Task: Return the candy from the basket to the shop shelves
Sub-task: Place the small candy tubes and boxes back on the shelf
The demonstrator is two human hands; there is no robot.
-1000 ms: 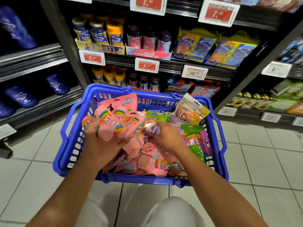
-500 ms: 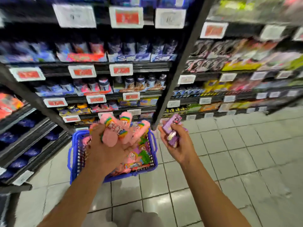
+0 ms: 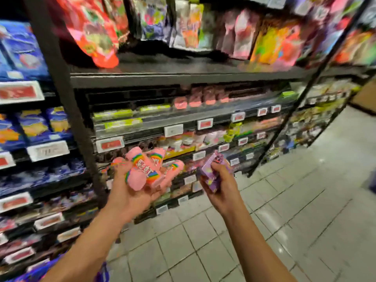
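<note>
My left hand [image 3: 126, 192] grips a bundle of several pink candy tubes [image 3: 146, 169] with rainbow bands, held up in front of the shop shelves [image 3: 183, 78]. My right hand [image 3: 221, 188] holds small purple candy packs [image 3: 213, 171], fingers curled round them, just to the right of the pink bundle. Only a blue corner of the basket [image 3: 36, 271] shows at the bottom left, under my left forearm. The picture is blurred by motion.
Dark shelving with candy bags, green and pink packs and red price tags [image 3: 110, 144] fills the left and top. A black upright post [image 3: 67, 98] divides two bays. Pale tiled floor [image 3: 284, 231] spreads to the right, with a brown box [image 3: 366, 94] at the far right.
My view has risen from the basket to the higher shelves. Both hands have lifted out of the basket with their candy and come up before the shelves; the basket has dropped to the bottom left.
</note>
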